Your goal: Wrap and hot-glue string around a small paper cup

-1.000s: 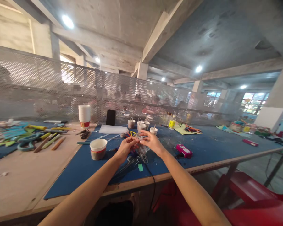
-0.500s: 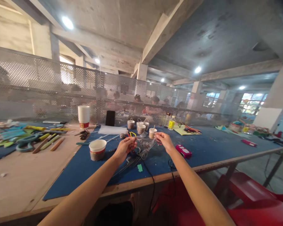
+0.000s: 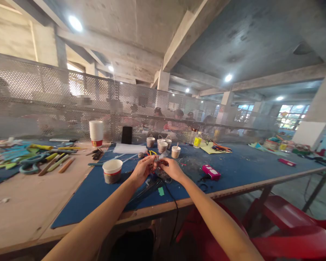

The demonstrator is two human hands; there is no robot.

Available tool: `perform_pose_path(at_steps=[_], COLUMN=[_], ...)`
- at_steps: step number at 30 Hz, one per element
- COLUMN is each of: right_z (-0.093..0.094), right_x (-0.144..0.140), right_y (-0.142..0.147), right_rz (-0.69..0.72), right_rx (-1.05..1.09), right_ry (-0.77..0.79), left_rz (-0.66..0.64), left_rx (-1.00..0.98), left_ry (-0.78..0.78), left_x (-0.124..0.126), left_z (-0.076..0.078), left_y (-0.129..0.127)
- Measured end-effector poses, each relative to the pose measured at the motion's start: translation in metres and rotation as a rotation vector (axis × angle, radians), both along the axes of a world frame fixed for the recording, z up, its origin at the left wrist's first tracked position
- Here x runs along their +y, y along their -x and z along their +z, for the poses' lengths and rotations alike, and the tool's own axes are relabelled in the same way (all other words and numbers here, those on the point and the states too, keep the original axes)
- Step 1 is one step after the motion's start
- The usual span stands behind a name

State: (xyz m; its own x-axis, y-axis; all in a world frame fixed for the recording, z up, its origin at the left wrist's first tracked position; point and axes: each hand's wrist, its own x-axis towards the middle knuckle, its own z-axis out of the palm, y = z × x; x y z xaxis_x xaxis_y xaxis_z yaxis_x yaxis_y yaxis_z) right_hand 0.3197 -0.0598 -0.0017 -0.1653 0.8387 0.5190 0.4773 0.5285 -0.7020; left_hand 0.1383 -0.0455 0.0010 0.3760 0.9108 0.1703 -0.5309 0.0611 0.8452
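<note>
My left hand [image 3: 143, 168] and my right hand [image 3: 172, 169] meet over the blue mat, fingertips pinched close together. Between them is something small and greyish, too blurred to name. Just below the hands lies a tangle of clear wire or thin plastic strands [image 3: 166, 177], partly covered by the fingers. A paper cup [image 3: 112, 174] with greyish contents stands left of my left hand. Beyond the hands are small cups with wire loops [image 3: 162, 146] and one small cup with a stick [image 3: 175, 152]. Yellow-handled pliers [image 3: 151, 153] lie partly hidden behind my left hand.
Stacked paper cups [image 3: 96, 133] and a dark phone [image 3: 126, 135] stand near the perforated screen [image 3: 111, 108]. Scissors and sticks [image 3: 55, 164] lie at left. A yellow-labelled bottle [image 3: 197, 140] and a magenta box [image 3: 211, 172] are at right. Red stools [image 3: 293, 217] stand below the table edge.
My right hand has moved left and now meets my left hand; before, the two were held apart. The small cup with the stick is now uncovered.
</note>
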Motion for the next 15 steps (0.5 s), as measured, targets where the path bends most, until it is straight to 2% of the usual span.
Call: perform_pose_path(at_steps=[3,6,10,15], right_z=[0.003,0.015,0.037,0.059], right_x=[0.01,0.013,0.009,0.003], right_y=[-0.016,-0.038,-0.058,-0.066], right_rz=[-0.101,-0.161,-0.186,-0.148], right_rx=[0.116,0.231,0.376,0.6], right_ry=[0.037,0.014,-0.059,0.045], left_rz=[0.037,0.08,0.147,0.242], left_rx=[0.009,0.03,0.089,0.218], left_ry=[0.008,0.017,0.006,-0.058], left_x=[-0.001,0.0,0.001,0.005], left_z=[0.003,0.004,0.003,-0.002], left_y=[0.002,0.002,-0.001,-0.002])
